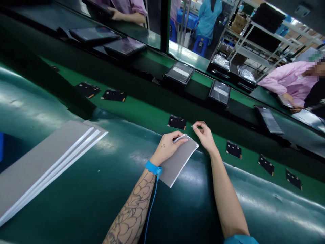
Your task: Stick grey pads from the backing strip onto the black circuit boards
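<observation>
My left hand (pixel 169 146), with a blue wrist strap (pixel 153 167) and cord, grips a grey sheet with white edges (pixel 179 159) between thumb and fingers. The sheet's far end curls up a little at the thumb. Just past that end, my right hand (pixel 204 134) is closed in a pinch over the green belt. Whatever is at its fingertips is too small to make out. A flat black part with small pale squares (pixel 177 122) lies on the belt to the left of my right hand. Another such black part (pixel 234 149) lies to the right of it.
A stack of long grey sheets (pixel 48 152) lies on the green table (pixel 106 189) at left. More black parts (pixel 113 95) lie along the belt (pixel 147 113). Beyond it, a raised shelf carries wrapped dark devices (pixel 179 73). People in pink work across the line.
</observation>
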`<state>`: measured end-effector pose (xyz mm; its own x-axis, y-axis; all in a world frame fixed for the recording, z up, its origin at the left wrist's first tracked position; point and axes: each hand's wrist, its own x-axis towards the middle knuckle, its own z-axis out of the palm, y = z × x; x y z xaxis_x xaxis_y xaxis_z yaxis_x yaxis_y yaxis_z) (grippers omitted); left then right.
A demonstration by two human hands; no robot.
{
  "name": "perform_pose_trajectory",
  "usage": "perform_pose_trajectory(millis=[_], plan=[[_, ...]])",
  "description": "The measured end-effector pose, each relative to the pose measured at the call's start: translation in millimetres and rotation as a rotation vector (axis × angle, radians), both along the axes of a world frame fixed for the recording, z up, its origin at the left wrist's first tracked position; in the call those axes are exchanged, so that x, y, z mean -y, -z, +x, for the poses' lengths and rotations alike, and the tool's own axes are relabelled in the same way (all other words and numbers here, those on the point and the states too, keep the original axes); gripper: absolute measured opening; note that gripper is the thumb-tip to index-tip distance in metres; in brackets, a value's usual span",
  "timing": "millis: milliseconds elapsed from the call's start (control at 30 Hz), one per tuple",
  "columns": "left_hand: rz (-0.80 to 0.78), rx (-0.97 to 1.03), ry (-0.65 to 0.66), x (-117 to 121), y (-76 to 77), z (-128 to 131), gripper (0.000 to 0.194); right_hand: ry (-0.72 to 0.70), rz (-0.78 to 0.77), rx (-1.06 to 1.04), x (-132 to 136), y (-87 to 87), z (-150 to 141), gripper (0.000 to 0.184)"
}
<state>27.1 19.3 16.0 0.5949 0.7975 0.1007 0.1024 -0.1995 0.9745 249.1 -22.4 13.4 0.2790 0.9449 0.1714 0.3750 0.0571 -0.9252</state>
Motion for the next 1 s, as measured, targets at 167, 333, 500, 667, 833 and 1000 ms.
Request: perform_pose_trajectory(millis=[167,333,500,667,833,1000], plan=[[-0.019,0.021,-0.018,-2.3,4.3,0.0,0.022,0.007,-0.048,0.232,-51.9,16.5,8.8,0.044],[-0.029,0.031,-0.029,-3.0,4.4,-0.3,0.022,-0.054,-0.051,0.313,-67.8,26.3,16.4,0.033],[-0.029,0.026,-0.032,-4.1,2.7,-2.1,0.019,-0.102,-0.084,0.356,-64.6,25.5,21.9,0.023],[-0.027,0.029,-0.024,-4.1,2.3,-2.4,0.019,-0.081,-0.108,0.393,-63.1,25.6,22.9,0.016],[-0.034,0.039,-0.027,-3.4,1.6,-1.8,0.019,0.025,-0.054,0.31,-62.8,24.8,22.6,0.026],[-0.035,0.066,-0.103,-5.8,1.7,-3.0,0.022,0.226,0.062,0.052,-45.2,2.5,9.6,0.03]])
